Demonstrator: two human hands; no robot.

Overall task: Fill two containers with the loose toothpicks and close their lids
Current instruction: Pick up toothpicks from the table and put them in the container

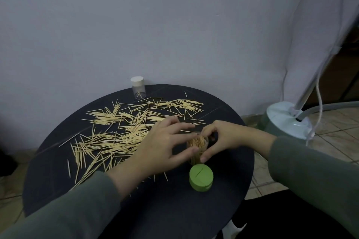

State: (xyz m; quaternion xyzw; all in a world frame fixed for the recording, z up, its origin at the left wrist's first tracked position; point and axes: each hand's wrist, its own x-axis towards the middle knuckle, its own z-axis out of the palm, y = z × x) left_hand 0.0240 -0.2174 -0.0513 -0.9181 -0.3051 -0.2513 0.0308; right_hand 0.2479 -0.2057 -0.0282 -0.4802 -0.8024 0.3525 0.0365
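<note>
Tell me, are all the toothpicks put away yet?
Not yet. One clear container looks nearly full; both hands, left hand and right hand, hold it, and its green lid is still off. Many loose toothpicks remain, and the white-capped container is almost empty.

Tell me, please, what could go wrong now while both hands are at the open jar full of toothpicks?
1. The open jar looks packed; the left hand or right hand could tip it and spill it.
2. The green lid lies close in front; a wrist might knock it off the table.
3. The left sleeve is near the loose toothpicks and may sweep some over the edge.
</note>
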